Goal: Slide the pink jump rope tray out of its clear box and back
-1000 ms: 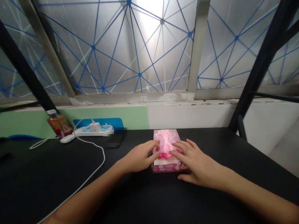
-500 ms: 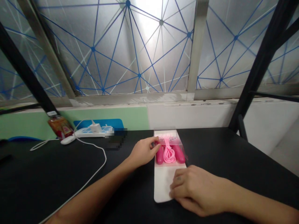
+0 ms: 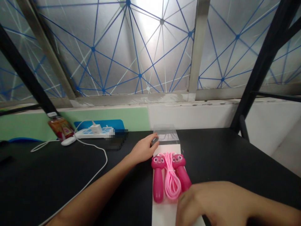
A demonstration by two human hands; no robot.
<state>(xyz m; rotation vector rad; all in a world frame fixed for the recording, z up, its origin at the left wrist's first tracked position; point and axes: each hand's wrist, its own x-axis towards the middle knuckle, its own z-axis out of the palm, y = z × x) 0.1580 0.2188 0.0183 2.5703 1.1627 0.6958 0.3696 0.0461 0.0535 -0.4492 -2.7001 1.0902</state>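
Note:
A pink skipping rope point(image 3: 172, 185) lies coiled between its two dark-pink, animal-headed handles, on a long white card point(image 3: 163, 216). The card's far part is inside a clear plastic sleeve point(image 3: 166, 135); the rope and handles are outside it. At the sleeve's left edge, my left hand point(image 3: 144, 148) pinches the plastic between thumb and fingers. My right hand point(image 3: 211, 201), slightly blurred, is closed at the card's near right side, beside the right handle's lower end. Its fingertips are hidden behind the hand.
On the black table point(image 3: 225, 157), a white power strip point(image 3: 91, 133) with a charger stands at the back left. Nearby are a drink bottle point(image 3: 60, 127) and a white cable point(image 3: 103, 153). Black metal posts point(image 3: 254, 69) rise at both sides before a window.
My right hand has come nearer and drawn the card, rope and handles toward me, out of the sleeve. My left hand has stayed nearly in place with the sleeve.

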